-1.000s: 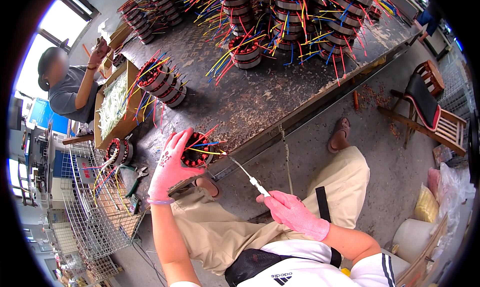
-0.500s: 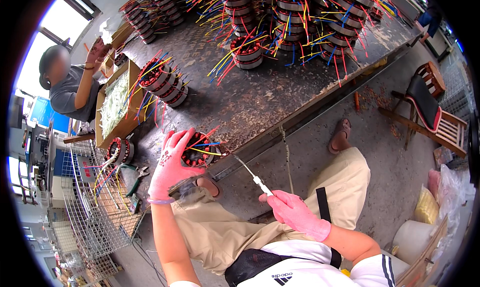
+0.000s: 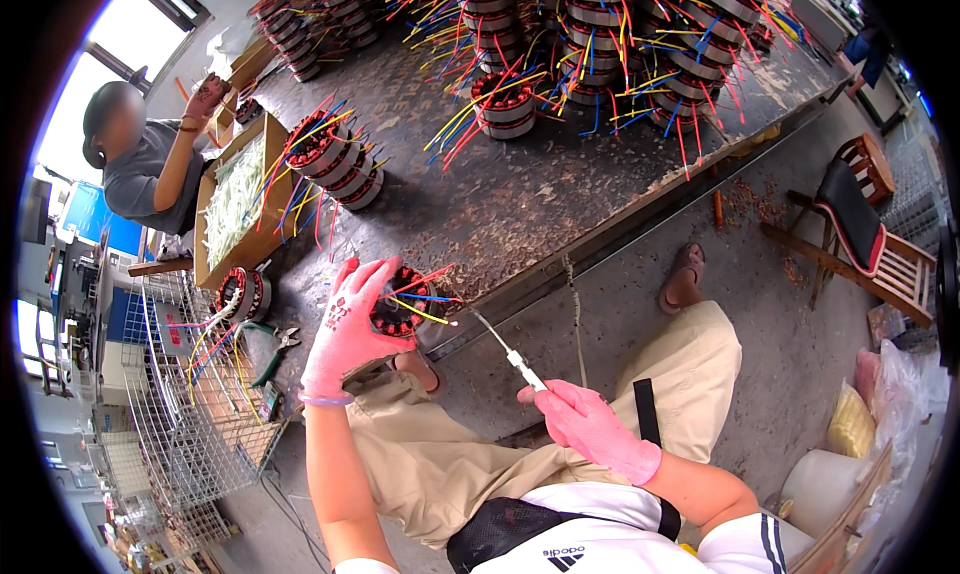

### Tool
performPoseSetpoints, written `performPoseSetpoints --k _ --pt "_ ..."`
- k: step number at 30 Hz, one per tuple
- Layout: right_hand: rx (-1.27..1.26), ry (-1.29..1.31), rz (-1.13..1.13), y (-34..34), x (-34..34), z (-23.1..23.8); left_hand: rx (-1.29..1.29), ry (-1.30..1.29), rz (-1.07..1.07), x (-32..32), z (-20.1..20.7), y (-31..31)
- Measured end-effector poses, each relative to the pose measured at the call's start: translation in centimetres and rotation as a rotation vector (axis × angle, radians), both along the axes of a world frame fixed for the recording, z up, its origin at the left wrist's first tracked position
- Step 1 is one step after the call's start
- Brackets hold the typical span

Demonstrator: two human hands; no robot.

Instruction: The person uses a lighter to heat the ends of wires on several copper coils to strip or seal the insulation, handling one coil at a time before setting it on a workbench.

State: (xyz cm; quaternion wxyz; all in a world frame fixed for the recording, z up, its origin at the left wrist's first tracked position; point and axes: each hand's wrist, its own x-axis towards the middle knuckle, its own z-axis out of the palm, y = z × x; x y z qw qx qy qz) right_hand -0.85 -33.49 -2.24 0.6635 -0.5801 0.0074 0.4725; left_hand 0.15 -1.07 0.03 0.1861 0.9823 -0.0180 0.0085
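Note:
My left hand (image 3: 348, 332), in a pink glove, grips a motor stator (image 3: 392, 318) at the table's near edge. The stator has a dark core, red slots, and red, blue and yellow lead wires pointing right. In my right hand (image 3: 592, 429), also gloved in pink, is a thin tool (image 3: 522, 367) with a white handle and a slender shaft. Its tip points up and left, close to the stator's wires but apparently apart from them. Left of my left hand lies another stator (image 3: 243, 296) with a white-wrapped bundle of leads, beside green-handled pliers (image 3: 272, 362).
Stacked stators (image 3: 340, 169) stand on the worn dark table (image 3: 440, 214), with taller stacks (image 3: 590, 34) at the back. A cardboard box (image 3: 268, 204) of white sleeves sits left, near another person (image 3: 150, 164). A wire rack (image 3: 180, 444) stands lower left, a wooden chair (image 3: 860, 229) right.
My left hand has tilted the stator slightly, and its lead wires now point a little lower to the right. The right hand and its tool have hardly moved. The view has shifted slightly.

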Motion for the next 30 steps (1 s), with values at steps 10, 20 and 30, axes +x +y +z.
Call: performPoseSetpoints --k 10,20,30 --pt "-0.018 0.020 0.005 0.0 0.0 0.3 0.012 0.013 -0.003 -0.1 -0.3 0.3" --pt "-0.015 0.007 0.004 0.1 0.0 0.1 0.013 0.002 -0.027 0.0 -0.1 0.3" --pt "-0.017 0.067 0.034 -0.8 -0.9 1.0 -0.001 0.011 -0.036 0.0 -0.1 0.2"
